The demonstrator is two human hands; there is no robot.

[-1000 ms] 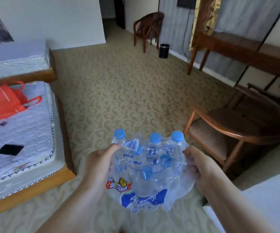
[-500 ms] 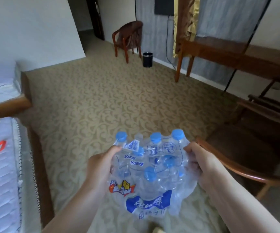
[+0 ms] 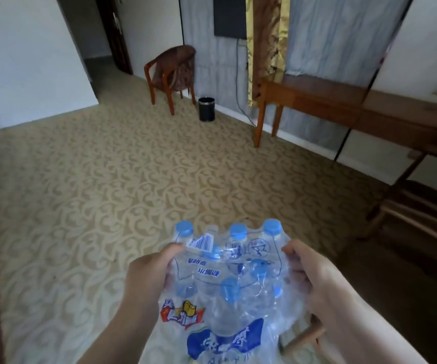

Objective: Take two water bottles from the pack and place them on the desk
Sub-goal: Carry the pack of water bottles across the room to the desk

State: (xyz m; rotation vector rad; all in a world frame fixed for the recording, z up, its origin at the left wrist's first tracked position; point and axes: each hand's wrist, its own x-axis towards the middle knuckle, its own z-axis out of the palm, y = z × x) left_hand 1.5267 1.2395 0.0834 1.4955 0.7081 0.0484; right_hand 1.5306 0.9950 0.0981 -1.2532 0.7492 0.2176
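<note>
A clear shrink-wrapped pack of small water bottles with blue caps [image 3: 228, 279] is held above the floor, tilted toward the viewer, its film crumpled, printed blue and red; the long brown wooden counter [image 3: 343, 101] stands well apart by the wall.

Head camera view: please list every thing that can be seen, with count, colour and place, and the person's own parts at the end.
pack of water bottles: one, clear wrap with blue caps and blue and red print, held low in the centre
desk: one, brown wood, against the right wall
far chair: one, brown wood, by the back wall near the doorway
waste bin: one, black, on the carpet between the far chair and the desk
screen: one, black, on the back wall, cable hanging below
curtain: one, gold and brown, behind the desk's left end
near chair: one, dark wood, right edge, partly cut off
carpet: beige, swirl pattern, whole floor
left hand: fingers gripping the pack's left side
right hand: fingers gripping the pack's right side
</note>
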